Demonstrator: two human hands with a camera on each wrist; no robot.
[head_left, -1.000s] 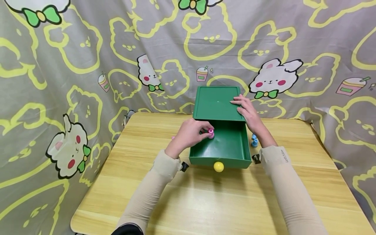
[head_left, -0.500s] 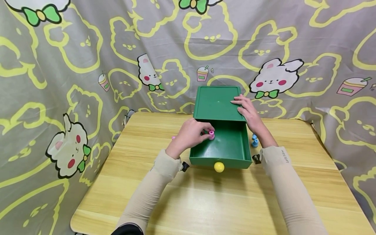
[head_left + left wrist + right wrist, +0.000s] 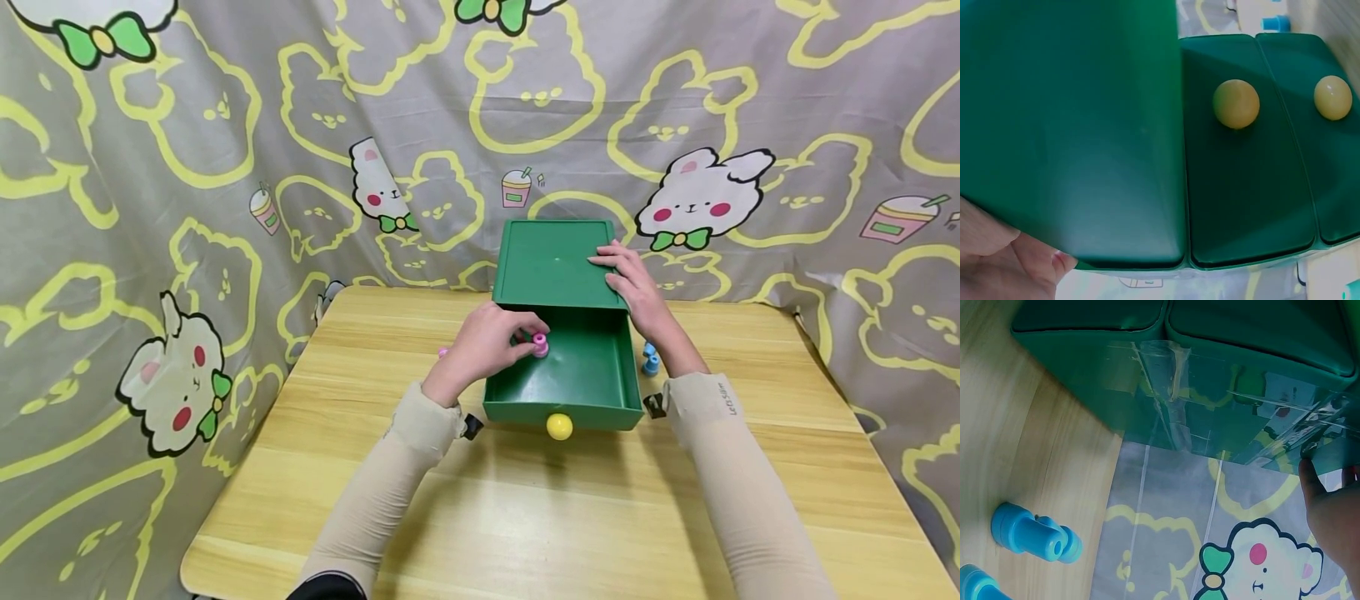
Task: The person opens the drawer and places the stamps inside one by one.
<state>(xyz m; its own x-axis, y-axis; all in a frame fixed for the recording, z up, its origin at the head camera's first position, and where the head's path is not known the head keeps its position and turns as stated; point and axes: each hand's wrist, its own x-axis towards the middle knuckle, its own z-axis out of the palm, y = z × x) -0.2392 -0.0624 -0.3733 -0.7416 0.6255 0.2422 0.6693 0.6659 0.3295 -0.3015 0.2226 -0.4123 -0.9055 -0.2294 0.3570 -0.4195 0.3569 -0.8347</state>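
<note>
A small pink spool-shaped piece [image 3: 540, 345] is inside the pulled-out green drawer [image 3: 573, 385]. My left hand [image 3: 489, 337] reaches over the drawer's left wall and pinches that piece between thumb and fingers. In the left wrist view only part of the left hand [image 3: 1010, 265] shows, at the lower left; the piece is hidden there. My right hand [image 3: 637, 292] rests on the right edge of the green cabinet top [image 3: 555, 262], fingers extended. The right wrist view catches the right hand [image 3: 1335, 519] touching the cabinet's side [image 3: 1210, 422]. A yellow knob [image 3: 559, 427] is on the drawer front.
Two lower drawers with yellow knobs [image 3: 1236, 104] are pushed in. Blue pieces [image 3: 651, 363] stand on the wooden table [image 3: 555, 533] right of the cabinet. Another pink piece [image 3: 442, 352] lies left, partly hidden by my wrist. A patterned curtain [image 3: 435, 100] hangs behind.
</note>
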